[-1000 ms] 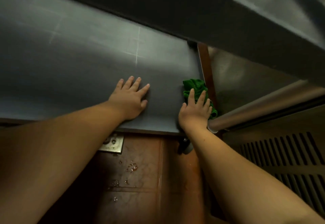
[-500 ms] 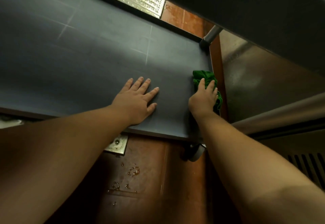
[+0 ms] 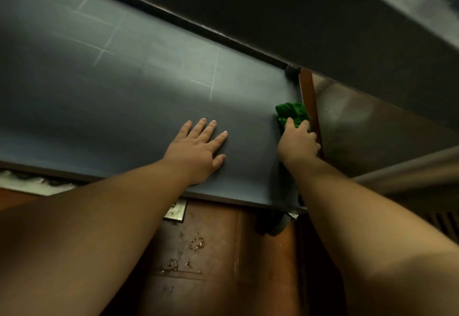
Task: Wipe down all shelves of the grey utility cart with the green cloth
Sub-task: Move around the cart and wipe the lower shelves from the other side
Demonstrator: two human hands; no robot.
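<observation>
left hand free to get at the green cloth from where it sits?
Probably yes. The left hand lies flat and empty on the grey shelf, with bare shelf between it and the green cloth. But the right hand already grips the cloth at the shelf's right edge, covering its near side.

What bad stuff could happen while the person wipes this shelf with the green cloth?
The green cloth sits right at the shelf's right edge under the right hand, so it could slip off onto the floor. There are wet spots on the floor below, so a foot might slide. The left hand presses flat near the front edge of a cart on a wheel, so it may roll.
</observation>
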